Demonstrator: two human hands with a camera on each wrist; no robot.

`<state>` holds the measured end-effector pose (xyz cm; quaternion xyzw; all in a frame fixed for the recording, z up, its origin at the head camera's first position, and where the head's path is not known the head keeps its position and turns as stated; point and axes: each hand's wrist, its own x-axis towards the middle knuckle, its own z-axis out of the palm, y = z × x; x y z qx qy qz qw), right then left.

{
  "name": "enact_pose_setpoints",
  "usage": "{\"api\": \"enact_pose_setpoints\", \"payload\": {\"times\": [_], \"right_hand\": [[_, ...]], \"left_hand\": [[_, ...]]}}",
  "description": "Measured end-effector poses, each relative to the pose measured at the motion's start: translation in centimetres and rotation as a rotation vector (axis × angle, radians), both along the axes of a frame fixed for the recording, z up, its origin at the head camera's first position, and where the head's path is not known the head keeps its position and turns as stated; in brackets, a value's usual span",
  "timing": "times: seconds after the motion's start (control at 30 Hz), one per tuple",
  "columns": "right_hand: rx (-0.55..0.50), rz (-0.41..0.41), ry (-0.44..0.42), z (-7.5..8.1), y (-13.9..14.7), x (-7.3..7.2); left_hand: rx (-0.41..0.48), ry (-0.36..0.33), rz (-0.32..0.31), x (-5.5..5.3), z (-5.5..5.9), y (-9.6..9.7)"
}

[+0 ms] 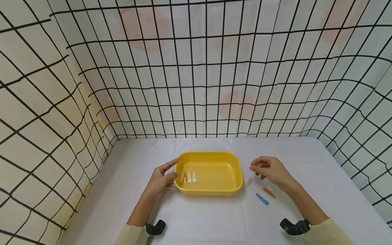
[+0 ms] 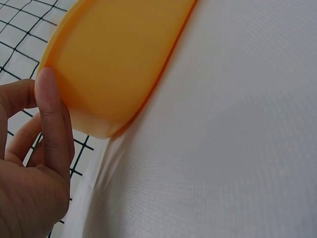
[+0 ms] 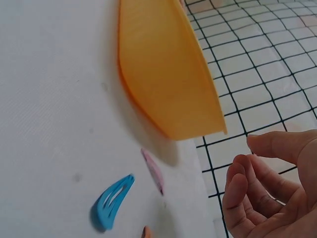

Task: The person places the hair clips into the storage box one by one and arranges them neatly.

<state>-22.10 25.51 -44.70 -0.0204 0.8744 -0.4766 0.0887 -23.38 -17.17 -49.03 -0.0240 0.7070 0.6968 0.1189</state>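
A yellow tray [image 1: 211, 193] sits on the white table. Inside, toward its left end, an orange hair clip [image 1: 185, 177] and two white hair clips [image 1: 194, 176] lie side by side. My left hand [image 1: 159, 180] grips the tray's left rim, with the thumb and fingers on it; the left wrist view shows this hand [image 2: 42, 144] at the tray's corner. Just off the tray's right side, my right hand [image 1: 271, 170] hovers with fingers loosely bent and no thing visible between them. Near it on the cloth lie a pink hair clip [image 1: 249, 181], an orange hair clip [image 1: 269, 193] and a blue hair clip [image 1: 262, 199].
White cloth covers the table [image 1: 202, 221]. Black wire grid [image 1: 206, 85] with pale sheeting behind it encloses the back and both sides. A dark device [image 1: 156, 227] is strapped to each wrist.
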Motion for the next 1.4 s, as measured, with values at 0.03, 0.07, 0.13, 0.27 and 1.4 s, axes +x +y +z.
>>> {"api": "enact_pose_setpoints", "payload": {"times": [0.03,0.07,0.13,0.27,1.4], "right_hand": [[0.003,-0.003,-0.002,-0.2,0.2,0.1],[0.007,-0.008,-0.006,-0.3,0.4,0.2],[0.015,-0.013,-0.016,-0.7,0.8,0.4],[0.027,-0.027,-0.048,-1.6,1.6,0.8],[0.195,0.034,0.078,-5.7,0.4,0.4]], "left_hand": [[-0.001,0.000,0.000,0.0,0.0,0.0],[-0.002,-0.001,0.001,-0.1,0.1,0.0],[-0.005,-0.004,0.005,-0.1,0.1,0.0],[-0.012,-0.013,0.011,-0.2,0.2,0.0],[-0.004,-0.025,0.027,-0.1,-0.2,0.2]]}}
